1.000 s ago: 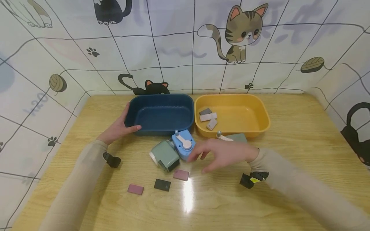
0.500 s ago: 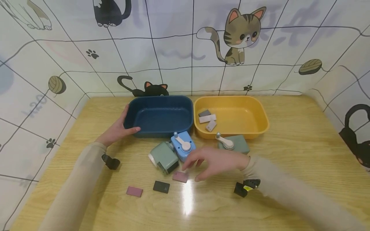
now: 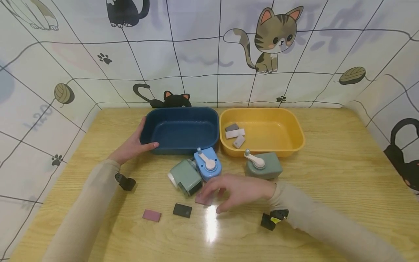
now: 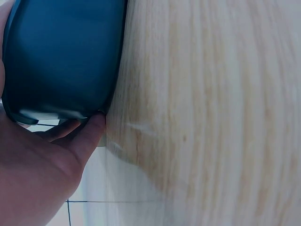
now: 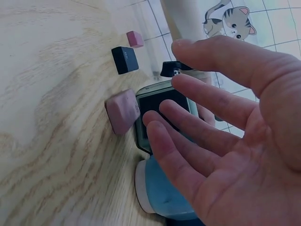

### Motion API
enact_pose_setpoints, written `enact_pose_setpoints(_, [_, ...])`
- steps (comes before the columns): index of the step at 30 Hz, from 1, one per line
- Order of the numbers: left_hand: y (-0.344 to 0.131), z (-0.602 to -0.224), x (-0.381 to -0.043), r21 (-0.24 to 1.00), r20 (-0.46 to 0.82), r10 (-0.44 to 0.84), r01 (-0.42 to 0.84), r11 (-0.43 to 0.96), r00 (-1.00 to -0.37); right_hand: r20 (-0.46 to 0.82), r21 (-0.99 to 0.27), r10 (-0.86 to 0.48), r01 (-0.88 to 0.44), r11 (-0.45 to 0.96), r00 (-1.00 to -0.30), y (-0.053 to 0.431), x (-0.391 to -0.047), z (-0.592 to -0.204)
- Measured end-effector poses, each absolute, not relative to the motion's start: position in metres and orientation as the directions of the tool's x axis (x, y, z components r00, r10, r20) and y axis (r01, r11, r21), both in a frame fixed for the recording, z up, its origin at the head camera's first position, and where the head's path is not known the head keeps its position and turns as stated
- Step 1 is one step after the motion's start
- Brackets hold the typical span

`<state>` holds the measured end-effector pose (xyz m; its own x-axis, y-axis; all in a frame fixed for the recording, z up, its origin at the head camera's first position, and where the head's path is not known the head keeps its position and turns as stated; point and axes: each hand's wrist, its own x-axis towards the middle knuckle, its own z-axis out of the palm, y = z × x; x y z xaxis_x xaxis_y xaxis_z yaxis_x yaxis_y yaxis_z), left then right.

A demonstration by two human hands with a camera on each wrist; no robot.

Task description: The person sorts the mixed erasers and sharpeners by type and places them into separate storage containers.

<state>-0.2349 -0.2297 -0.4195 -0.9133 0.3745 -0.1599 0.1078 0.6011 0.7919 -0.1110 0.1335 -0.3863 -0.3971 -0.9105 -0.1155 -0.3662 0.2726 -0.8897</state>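
My left hand (image 3: 131, 148) grips the left end of a dark blue bin (image 3: 184, 135), its thumb along the front and its fingers round the side. Over the table, my right hand (image 3: 240, 190) is spread with nothing held, its fingertips just above a pink eraser (image 3: 203, 201). In the right wrist view this pink eraser (image 5: 123, 111) stands clear of the fingers. A black eraser (image 3: 182, 210) and a second pink eraser (image 3: 152, 215) lie further left. Behind the hand, a green pencil sharpener (image 3: 186, 176) leans against a blue crank pencil sharpener (image 3: 207, 164).
A yellow bin (image 3: 278, 133) stands beside the blue one, with several small grey and white blocks (image 3: 235, 133) at its left end. Another green crank sharpener (image 3: 270, 166) sits before it, close to the right hand. A cat-print sheet (image 3: 203, 54) covers the walls behind.
The right hand has moved left and nearer the front, down to the pink eraser, uncovering the right green sharpener. My left hand keeps its hold on the blue bin.
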Motion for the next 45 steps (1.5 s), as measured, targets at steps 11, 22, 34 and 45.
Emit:
enact_pose_setpoints(11, [-0.230, -0.418, -0.237, 0.782, -0.181, 0.358, 0.086, 0.617, -0.916, -0.131, -0.802, -0.916, -0.503, 0.322, -0.378, 0.126, -0.108, -0.390])
enact_pose_setpoints(22, [-0.215, -0.385, -0.216, 0.811, -0.199, 0.374, 0.063, 0.582, -0.906, -0.207, -0.723, -0.908, -0.568, 0.393, -0.365, 0.119, -0.105, -0.392])
enact_pose_setpoints(34, [-0.220, -0.396, -0.223, 0.811, -0.197, 0.379, 0.067, 0.582, -0.904, -0.212, -0.703, -0.903, -0.584, 0.406, -0.373, 0.114, -0.102, -0.402])
enact_pose_setpoints(45, [-0.230, -0.419, -0.235, 0.804, -0.153, 0.383, 0.110, 0.584, -0.911, -0.144, -0.703, -0.907, -0.604, 0.376, -0.396, 0.113, -0.099, -0.411])
